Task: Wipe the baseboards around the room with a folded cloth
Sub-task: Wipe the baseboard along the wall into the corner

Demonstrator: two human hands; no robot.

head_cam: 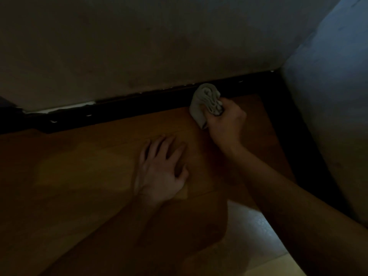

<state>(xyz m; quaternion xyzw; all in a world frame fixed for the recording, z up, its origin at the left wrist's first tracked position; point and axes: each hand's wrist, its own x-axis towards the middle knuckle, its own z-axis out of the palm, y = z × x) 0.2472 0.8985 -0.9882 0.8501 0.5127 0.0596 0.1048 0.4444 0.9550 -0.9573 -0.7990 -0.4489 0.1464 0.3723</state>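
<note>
Right hand [225, 120] fist-tight round bunched cloth [206, 101], cloth's tip on dark baseboard [127, 103] near corner. Left hand [161, 168] flat on floor [89, 160], fingers spread, bracing. Cloth soft, light, floppy; best gripped mid-wad, folds kept together.

Cloth pressed to a dark baseboard near a room corner

The right hand [226, 121] grips a bunched pale cloth [205, 102] whose top end touches the black baseboard [127, 105] at the foot of a dim wall [119, 46]. The left hand [162, 170] lies flat, fingers spread, on the brown wooden floor [79, 166]. A second wall [328, 86] meets the first at right.
</note>
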